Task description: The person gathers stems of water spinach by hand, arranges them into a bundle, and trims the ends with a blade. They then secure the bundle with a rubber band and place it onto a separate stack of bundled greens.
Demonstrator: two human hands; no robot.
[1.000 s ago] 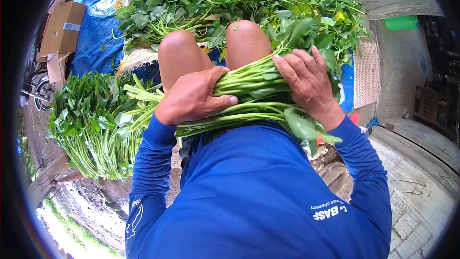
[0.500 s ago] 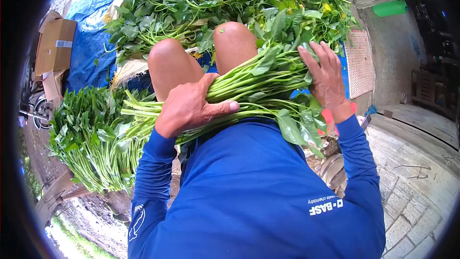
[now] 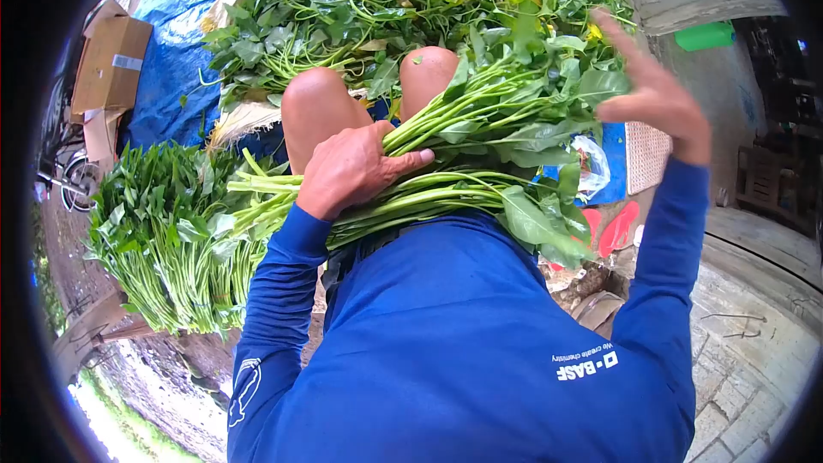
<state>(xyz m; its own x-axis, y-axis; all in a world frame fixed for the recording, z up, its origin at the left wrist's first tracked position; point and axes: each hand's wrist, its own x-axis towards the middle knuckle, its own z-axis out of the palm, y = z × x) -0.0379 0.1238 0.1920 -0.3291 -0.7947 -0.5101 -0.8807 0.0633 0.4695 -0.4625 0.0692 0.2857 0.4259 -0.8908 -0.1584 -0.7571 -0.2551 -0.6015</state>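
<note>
Across my lap lies a bunch of long-stemmed leafy greens (image 3: 454,193), cut stem ends to the left and leaves to the right. My left hand (image 3: 350,170) is wrapped over the stems, its thumb stretched along the top of them. At the leafy end, my right hand (image 3: 656,103) is raised, fingers apart and holding nothing, somewhat blurred by motion. Beyond my knees spreads a big heap of loose leafy greens (image 3: 343,9), with some yellowed leaves in it.
Bundled greens (image 3: 171,249) stand at the left beside my leg. A blue tarp (image 3: 176,56) and a cardboard box (image 3: 111,64) are at the upper left. At the right are a clear plastic bag (image 3: 593,170), red slippers (image 3: 617,230) and a green container (image 3: 705,36).
My right hand has come off the leaves and moved up and to the right, fingers spreading. My left hand keeps its hold on the stems; the leafy ends lie more fanned out.
</note>
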